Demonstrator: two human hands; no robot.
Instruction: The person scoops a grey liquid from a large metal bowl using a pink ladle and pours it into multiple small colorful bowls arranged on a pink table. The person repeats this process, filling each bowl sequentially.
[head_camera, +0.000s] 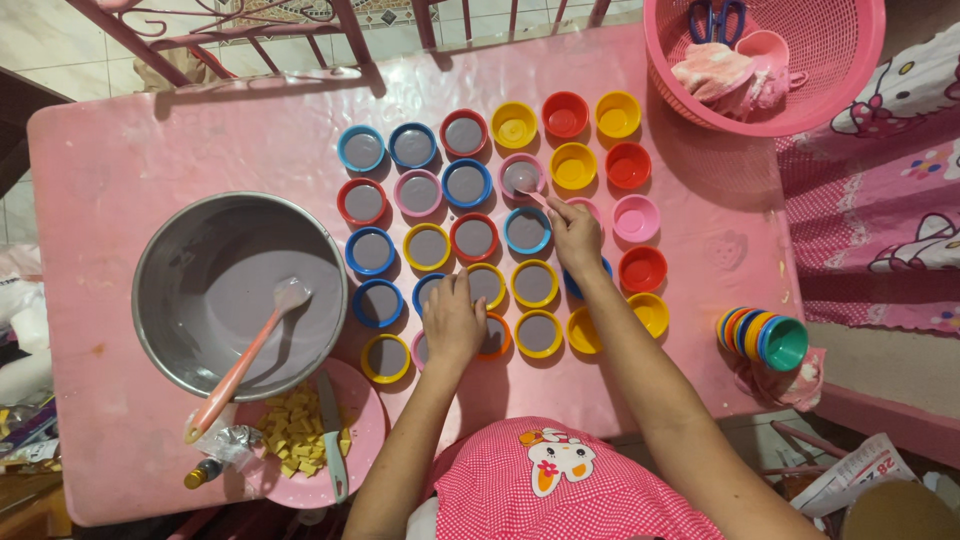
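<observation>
Several small round plastic cups in blue, red, yellow and pink stand in rows on a pink table. Most on the left hold grey-purple batter; those on the right are empty, like one red cup. My left hand rests flat over cups in the near rows, fingers on a yellow-rimmed filled cup. My right hand pinches a thin utensil whose tip reaches a pink cup of batter.
A metal bowl of grey-purple batter holds a pink spatula. A pink plate carries yellow cubes and a knife. A stack of cups lies at the right edge. A pink basket sits far right.
</observation>
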